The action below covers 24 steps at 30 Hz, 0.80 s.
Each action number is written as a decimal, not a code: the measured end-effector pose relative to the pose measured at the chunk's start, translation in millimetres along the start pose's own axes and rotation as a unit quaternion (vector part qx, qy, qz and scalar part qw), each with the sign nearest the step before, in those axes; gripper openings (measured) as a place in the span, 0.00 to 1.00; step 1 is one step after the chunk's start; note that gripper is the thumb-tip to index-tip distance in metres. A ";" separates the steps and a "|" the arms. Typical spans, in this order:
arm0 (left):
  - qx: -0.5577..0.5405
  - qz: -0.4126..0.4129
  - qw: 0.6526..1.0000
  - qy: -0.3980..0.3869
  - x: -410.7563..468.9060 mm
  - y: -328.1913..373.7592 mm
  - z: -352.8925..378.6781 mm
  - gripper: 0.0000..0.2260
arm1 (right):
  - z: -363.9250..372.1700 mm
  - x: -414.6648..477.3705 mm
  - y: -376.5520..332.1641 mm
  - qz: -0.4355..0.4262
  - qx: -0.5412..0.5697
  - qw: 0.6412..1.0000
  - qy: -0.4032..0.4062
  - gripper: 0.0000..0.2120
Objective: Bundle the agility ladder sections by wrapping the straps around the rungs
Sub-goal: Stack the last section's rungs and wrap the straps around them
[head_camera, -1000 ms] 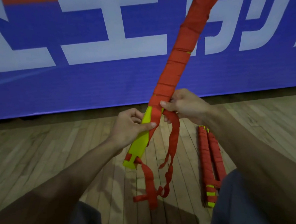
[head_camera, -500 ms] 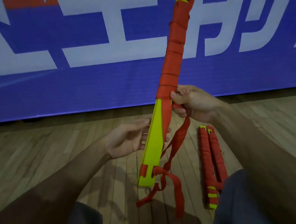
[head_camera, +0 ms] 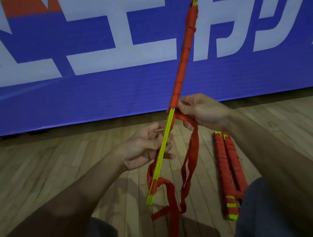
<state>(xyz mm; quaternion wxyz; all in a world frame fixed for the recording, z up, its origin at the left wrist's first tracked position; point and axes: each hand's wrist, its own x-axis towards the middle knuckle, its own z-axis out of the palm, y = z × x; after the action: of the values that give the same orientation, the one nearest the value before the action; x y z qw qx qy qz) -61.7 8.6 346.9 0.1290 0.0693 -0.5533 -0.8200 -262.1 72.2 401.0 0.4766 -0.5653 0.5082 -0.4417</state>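
Now, upper half of rungs wrapped red, lower half bare yellow. Left hand grip curled round rungs, mid-air; right hand pinching strap at wrap edge. Tails dangling. Two finished bundles on floor.

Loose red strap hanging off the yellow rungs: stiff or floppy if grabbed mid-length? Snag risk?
Probably floppy: the red strap hangs limp and twisted below the right hand. Likely light, since it looks like thin flat webbing. Its tails cross near the bottom of the yellow rungs, so it may tangle when pulled.
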 end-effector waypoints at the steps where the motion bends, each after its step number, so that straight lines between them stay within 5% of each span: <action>1: 0.008 0.001 1.000 0.022 0.4 -1.5 0.1 0.22 | 1.1 0.6 0.8 0.012 -0.009 1.000 0.020 0.13; 5: 0.063 0.038 0.984 0.162 7.1 -6.8 6.2 0.16 | 2.7 3.0 -0.5 0.028 0.001 0.995 0.092 0.12; 10: 0.131 0.053 0.953 0.268 13.7 -9.7 8.0 0.21 | 3.5 1.9 -5.8 0.035 -0.004 0.997 0.075 0.12; 14: 0.225 0.043 0.928 0.293 15.1 -11.8 13.2 0.18 | 10.8 1.6 -1.7 0.033 -0.085 0.990 0.103 0.11; 20: 0.275 0.053 0.910 0.307 19.3 -6.4 23.5 0.19 | 2.5 7.2 4.0 -0.007 -0.045 0.982 0.183 0.04; 24: 0.169 0.006 0.950 0.262 13.4 -0.7 22.9 0.17 | -2.0 6.6 5.2 -0.019 -0.018 0.983 0.179 0.03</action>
<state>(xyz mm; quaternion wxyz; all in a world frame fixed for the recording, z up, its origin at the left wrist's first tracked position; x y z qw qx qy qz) -80.5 25.4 355.3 0.2613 0.2994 -0.6306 -0.6667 -264.3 65.3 396.2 0.3589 -0.4953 0.5825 -0.5354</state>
